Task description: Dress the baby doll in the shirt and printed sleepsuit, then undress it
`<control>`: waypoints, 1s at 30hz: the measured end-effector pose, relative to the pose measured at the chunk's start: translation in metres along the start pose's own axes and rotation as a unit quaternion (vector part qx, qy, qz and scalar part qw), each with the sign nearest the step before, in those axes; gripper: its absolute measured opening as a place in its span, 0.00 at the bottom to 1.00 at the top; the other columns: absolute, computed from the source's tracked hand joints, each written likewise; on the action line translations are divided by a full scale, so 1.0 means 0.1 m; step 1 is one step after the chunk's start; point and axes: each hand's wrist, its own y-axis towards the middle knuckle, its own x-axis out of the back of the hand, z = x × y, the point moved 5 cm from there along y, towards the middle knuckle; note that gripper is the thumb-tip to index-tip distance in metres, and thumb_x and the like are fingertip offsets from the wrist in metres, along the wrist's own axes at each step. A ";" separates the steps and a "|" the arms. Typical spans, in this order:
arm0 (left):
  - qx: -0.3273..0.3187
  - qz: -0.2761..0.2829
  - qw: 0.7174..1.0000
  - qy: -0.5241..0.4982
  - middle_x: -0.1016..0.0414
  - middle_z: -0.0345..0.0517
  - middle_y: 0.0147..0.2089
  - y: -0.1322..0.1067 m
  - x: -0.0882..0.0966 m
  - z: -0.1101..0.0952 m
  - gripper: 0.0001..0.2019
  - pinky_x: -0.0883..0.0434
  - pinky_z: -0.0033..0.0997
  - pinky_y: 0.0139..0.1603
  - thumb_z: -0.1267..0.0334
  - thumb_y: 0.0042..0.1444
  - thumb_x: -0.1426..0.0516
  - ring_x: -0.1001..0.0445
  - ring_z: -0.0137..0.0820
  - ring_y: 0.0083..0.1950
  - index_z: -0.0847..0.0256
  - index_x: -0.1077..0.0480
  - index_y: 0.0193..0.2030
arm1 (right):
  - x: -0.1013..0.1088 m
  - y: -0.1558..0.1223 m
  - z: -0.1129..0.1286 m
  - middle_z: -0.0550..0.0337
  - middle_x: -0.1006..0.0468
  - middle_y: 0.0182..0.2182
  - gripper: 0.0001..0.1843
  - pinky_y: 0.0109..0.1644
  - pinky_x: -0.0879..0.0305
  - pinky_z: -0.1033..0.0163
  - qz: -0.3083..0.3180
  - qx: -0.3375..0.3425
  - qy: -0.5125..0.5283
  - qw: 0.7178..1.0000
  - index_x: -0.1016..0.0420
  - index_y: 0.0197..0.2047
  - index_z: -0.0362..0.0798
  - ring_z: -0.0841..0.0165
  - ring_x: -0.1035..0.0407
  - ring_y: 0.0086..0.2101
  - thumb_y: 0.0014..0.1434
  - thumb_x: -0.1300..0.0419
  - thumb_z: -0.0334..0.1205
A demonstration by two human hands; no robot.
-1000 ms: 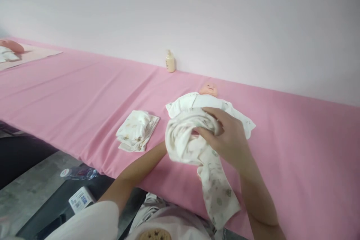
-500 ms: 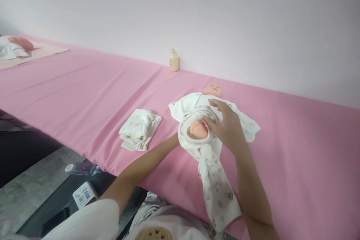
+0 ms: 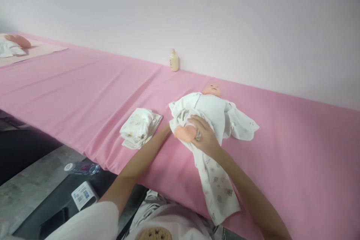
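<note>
A baby doll (image 3: 211, 107) in a white top lies on its back on the pink table (image 3: 70, 93), head toward the wall. My right hand (image 3: 204, 138) is closed on the printed trousers (image 3: 218, 189) at the doll's bare foot (image 3: 183, 132). The loose trouser leg trails over the table's near edge. My left forearm (image 3: 140, 163) reaches in under the doll's leg; the hand itself is hidden by the cloth and the foot.
A folded printed cloth (image 3: 140, 128) lies left of the doll. A small cream bottle (image 3: 174, 60) stands against the white wall. Another doll on a mat (image 3: 15, 42) is at the far left. On the floor are a water bottle (image 3: 81, 167) and a labelled box (image 3: 83, 195).
The bunched trousers have been drawn along the doll's leg, and its foot now sticks out. My right hand dropped from the doll's waist to the foot.
</note>
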 end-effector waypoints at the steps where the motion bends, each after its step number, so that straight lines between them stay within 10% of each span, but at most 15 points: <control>1: 0.009 0.003 1.000 -0.017 0.29 0.47 0.47 0.01 0.08 0.06 0.13 0.30 0.38 0.49 0.57 0.59 0.47 0.28 0.34 0.47 0.60 0.31 0.47 | -0.07 -0.05 0.03 0.48 0.35 0.56 0.25 0.63 0.49 0.53 0.041 0.014 -0.023 0.999 0.35 0.54 0.45 0.60 0.45 0.58 0.52 0.45 0.34; 9: 0.086 0.026 0.985 -0.145 0.30 0.64 0.53 0.26 0.42 0.09 0.34 0.34 0.44 0.50 0.48 0.55 0.52 0.28 0.44 0.50 0.70 0.47 0.63 | -0.45 -0.44 0.08 0.40 0.46 0.62 0.36 0.66 0.70 0.45 0.242 0.039 -0.119 0.962 0.40 0.60 0.41 0.54 0.58 0.63 0.45 0.47 0.26; 13: 0.071 0.112 0.972 0.196 0.28 0.54 0.51 0.38 0.08 -0.22 0.28 0.36 0.35 0.50 0.53 0.48 0.42 0.30 0.40 0.50 0.63 0.35 0.56 | -0.36 -0.40 0.06 0.42 0.50 0.64 0.40 0.65 0.72 0.42 0.309 0.018 -0.023 0.951 0.44 0.62 0.42 0.52 0.63 0.64 0.43 0.43 0.27; 17: 0.061 0.163 0.888 0.425 0.28 0.46 0.28 0.44 -0.15 -0.52 0.09 0.38 0.31 0.35 0.61 0.49 0.45 0.31 0.33 0.32 0.65 0.28 0.29 | 0.04 -0.21 -0.05 0.53 0.30 0.53 0.28 0.58 0.44 0.49 0.279 -0.065 0.239 0.928 0.35 0.56 0.51 0.60 0.38 0.54 0.50 0.45 0.31; 23: 0.032 0.265 0.947 0.179 0.37 0.38 0.27 0.41 -0.28 -0.85 0.13 0.42 0.26 0.30 0.54 0.55 0.48 0.39 0.25 0.28 0.63 0.34 0.31 | 0.58 -0.20 -0.69 0.62 0.24 0.34 0.17 0.40 0.32 0.58 -0.154 -0.294 0.325 0.886 0.28 0.40 0.51 0.68 0.29 0.33 0.45 0.44 0.31; 30: 0.127 0.274 0.953 -0.023 0.45 0.34 0.20 0.43 -0.28 -0.73 0.15 0.45 0.26 0.22 0.50 0.55 0.46 0.45 0.22 0.20 0.61 0.38 0.29 | 0.06 -0.33 -0.64 0.59 0.22 0.30 0.07 0.42 0.35 0.60 0.105 -0.304 0.494 0.808 0.22 0.32 0.49 0.64 0.29 0.35 0.48 0.38 0.40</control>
